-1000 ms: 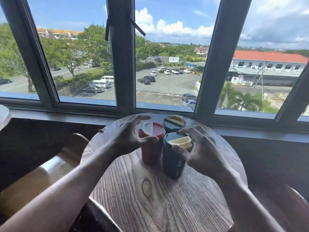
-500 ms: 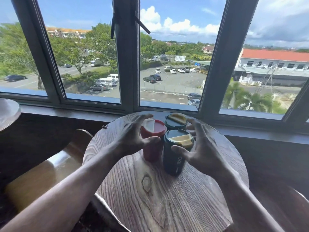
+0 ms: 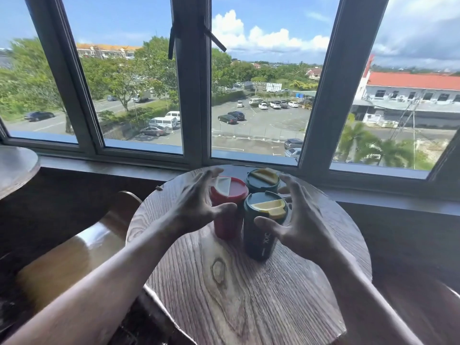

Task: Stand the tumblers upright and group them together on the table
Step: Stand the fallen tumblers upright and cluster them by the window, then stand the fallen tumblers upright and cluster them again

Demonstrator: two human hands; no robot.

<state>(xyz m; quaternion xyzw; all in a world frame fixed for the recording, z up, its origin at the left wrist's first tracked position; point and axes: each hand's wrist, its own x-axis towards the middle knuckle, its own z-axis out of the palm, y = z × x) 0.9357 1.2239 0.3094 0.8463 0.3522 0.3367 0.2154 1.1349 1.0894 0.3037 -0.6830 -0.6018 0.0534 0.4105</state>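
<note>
Now your two hands flank a cluster of three upright tumblers near the far edge of the round wooden bench (image 3: 224,295). Your left hand (image 3: 196,207) has its fingers (image 3: 206,179) spread wide and curved; the red tumbler (image 3: 227,212) with its red-and-white lid stands just beyond your left thumb, between that thumb and the extended fingers, and the thumb tip lies against or just in front of its side; which one cannot be told. Your right hand (image 3: 301,220) is likewise opened wide, fingers splayed; the near dark green tumbler (image 3: 263,227) with the yellow lid flap stands just inside your right thumb, which lies at its side, contact uncertain. The far dark green tumbler (image 3: 262,180), also yellow-lidded, stands between the fingertips of both hands, behind the other two. All three tumblers stand close together, touching or nearly so. Neither hand is closed around anything. Beyond your fingertips runs the window frame (image 3: 191,95); left of your left forearm lies a curved wooden chair back (image 3: 82,245).
</note>
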